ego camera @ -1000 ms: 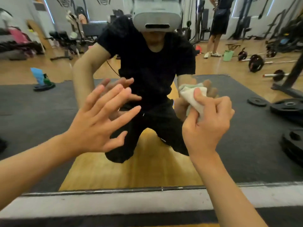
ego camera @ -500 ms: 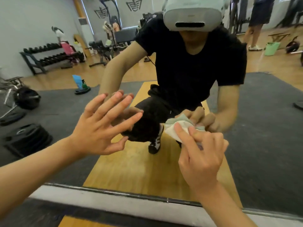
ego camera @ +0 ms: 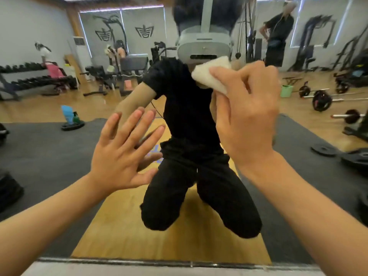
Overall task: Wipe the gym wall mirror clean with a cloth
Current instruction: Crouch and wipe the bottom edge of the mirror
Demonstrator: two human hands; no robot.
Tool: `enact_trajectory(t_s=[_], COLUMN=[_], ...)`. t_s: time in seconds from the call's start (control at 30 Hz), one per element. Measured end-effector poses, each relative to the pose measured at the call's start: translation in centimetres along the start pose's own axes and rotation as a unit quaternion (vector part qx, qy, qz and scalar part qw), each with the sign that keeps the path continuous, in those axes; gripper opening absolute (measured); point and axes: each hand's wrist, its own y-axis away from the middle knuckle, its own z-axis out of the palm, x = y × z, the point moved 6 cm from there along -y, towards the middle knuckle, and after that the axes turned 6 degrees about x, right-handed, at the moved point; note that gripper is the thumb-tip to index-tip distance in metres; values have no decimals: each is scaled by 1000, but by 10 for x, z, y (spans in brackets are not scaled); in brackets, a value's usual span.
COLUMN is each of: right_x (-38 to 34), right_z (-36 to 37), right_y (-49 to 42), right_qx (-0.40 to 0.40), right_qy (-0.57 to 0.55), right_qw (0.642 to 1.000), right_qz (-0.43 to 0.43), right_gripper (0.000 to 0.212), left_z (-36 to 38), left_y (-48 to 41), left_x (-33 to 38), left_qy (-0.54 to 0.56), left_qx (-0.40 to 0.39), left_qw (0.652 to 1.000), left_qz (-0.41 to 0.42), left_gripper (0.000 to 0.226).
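While cloth (ego camera: 211, 74) is being held up at mirror (ego camera: 49, 152), high and right of centre, right hand (ego camera: 247, 118) is gripping it with curled fingers. Lower left, left hand (ego camera: 121, 156) is facing glass, all 5 fingers spread straight. Mirror is reflecting kneeling person (ego camera: 189, 120) in black, barbell (ego camera: 321, 100) on gym floor (ego camera: 29, 108).

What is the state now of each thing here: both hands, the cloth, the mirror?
mirror: upright, reflecting the gym; dirt cannot be judged.
cloth: folded, held against the mirror.
right hand: fingers curled, gripping the cloth.
left hand: open, fingers spread, at the mirror.
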Motion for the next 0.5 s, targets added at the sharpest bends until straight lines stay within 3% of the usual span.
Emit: enact_trajectory(t_s=[0.27, 0.37, 0.5], right_x=[-26, -30, -37], right_z=[-14, -14, 9], right_y=[134, 107, 25], right_qx=[-126, -130, -68], right_qy=[48, 47, 29], right_qw=[987, 988, 997], right_qz=[-86, -75, -22], right_gripper=[32, 34, 29], left_z=[1, -1, -1], left_y=[4, 3, 3], left_x=[-3, -3, -4], left_qy=[-8, 4, 5], left_qx=[-10, -8, -4], left_qw=[1000, 1000, 1000], left_qz=[-2, -4, -12], left_gripper=[86, 84, 86])
